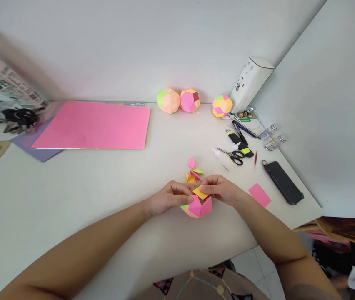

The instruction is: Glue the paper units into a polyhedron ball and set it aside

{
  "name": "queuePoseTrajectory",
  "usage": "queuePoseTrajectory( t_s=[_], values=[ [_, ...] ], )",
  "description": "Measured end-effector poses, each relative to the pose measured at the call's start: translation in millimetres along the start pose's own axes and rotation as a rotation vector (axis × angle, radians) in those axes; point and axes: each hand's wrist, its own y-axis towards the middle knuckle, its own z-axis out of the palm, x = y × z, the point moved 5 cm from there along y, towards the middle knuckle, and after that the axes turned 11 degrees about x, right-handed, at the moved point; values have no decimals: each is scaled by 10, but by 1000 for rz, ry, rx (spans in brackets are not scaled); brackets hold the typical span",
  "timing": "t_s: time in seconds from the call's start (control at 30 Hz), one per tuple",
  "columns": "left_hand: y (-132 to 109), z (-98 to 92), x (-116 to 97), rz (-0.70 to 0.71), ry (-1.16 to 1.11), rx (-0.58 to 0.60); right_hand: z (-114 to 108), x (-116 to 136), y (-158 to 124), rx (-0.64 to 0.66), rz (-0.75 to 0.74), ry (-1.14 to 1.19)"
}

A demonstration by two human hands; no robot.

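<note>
Low over the white table, a partly built paper ball [201,208] in pink, peach and green has a gap in its top. My left hand [173,196] grips its upper left side, thumb on a pink face. Between the thumb and fingers of my right hand [220,189] is an orange folded paper piece [200,192], held over the gap. Just beyond my hands lie several loose folded pieces: an orange one [191,179], a green one [198,171] and a pink one [191,162]. Some of my left fingertips are hidden behind the ball and the orange piece.
Finished paper balls [168,101] stand along the wall, near a white cylinder [252,83]. Pink sheets [99,125] lie at the back left. Scissors [235,156], a box cutter [240,143], a pink paper [259,195] and a black pouch [283,182] lie on the right.
</note>
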Motion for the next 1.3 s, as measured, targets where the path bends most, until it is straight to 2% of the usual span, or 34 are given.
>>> queuePoseTrajectory(
  t_s=[0.7, 0.9, 1.3],
  values=[
    [-9, -18, 40, -4, 4, -23, 17, 0, -12, 16, -9, 7],
    [-13, -28, 32, 15, 40, -60, 40, -7, -34, -38, -5, 21],
    [-14, -21, 12, 26, 56, -91, 84, 44, -69, -57, -61, -100]
  ],
)
